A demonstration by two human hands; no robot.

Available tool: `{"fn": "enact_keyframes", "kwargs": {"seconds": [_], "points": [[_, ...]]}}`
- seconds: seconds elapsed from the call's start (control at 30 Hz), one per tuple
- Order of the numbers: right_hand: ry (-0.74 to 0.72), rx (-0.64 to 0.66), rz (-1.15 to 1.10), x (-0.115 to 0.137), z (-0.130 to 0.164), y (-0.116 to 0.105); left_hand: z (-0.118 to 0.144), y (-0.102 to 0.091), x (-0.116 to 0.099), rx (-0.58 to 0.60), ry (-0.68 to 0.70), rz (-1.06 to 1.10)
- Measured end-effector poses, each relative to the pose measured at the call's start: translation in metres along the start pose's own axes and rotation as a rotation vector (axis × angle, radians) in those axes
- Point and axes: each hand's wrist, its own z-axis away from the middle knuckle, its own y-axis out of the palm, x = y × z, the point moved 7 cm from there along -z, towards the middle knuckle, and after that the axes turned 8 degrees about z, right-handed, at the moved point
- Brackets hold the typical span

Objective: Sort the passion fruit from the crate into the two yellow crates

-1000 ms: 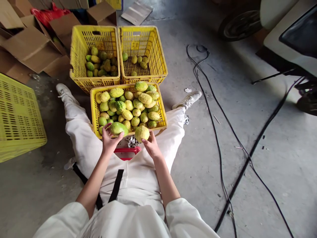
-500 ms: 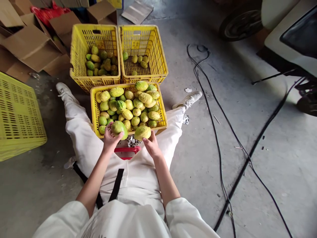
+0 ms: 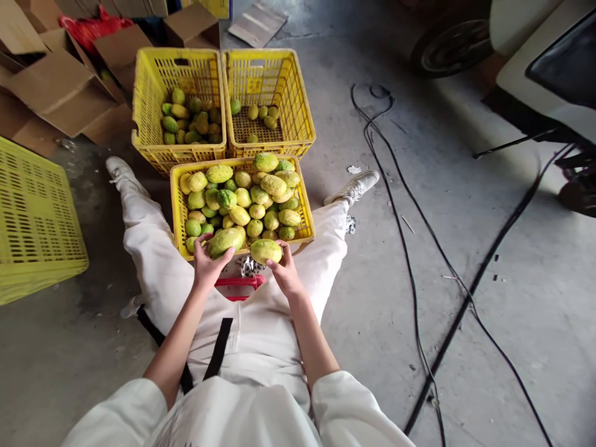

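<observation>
Soft light; left hand [image 3: 208, 266] and right hand [image 3: 285, 274] sharp. Deep shadow under vehicle [image 3: 544, 68], well right of both. Edge distortion stretches crate [image 3: 37, 217] left of them.

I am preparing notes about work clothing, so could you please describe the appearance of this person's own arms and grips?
The left sleeve and right sleeve are loose, off-white and plain, ending around the elbows. Beyond them, the left forearm and right forearm are bare, without visible watch or bracelet. The left grip and right grip are ungloved.
</observation>
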Motion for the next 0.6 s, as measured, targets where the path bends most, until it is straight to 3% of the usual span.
{"fn": "enact_keyframes", "kwargs": {"seconds": [0.2, 0.4, 0.6], "points": [[0.026, 0.050, 0.007, -0.004, 0.000, 0.002, -0.004, -0.005, -0.004, -0.019, 0.056, -0.108], [0.023, 0.063, 0.011, -0.004, 0.000, 0.003, 0.000, 0.005, -0.010, 0.110, 0.101, -0.189], [0.008, 0.056, 0.058, -0.001, -0.001, 0.000, 0.003, 0.008, -0.012, 0.101, 0.134, -0.203]]}}
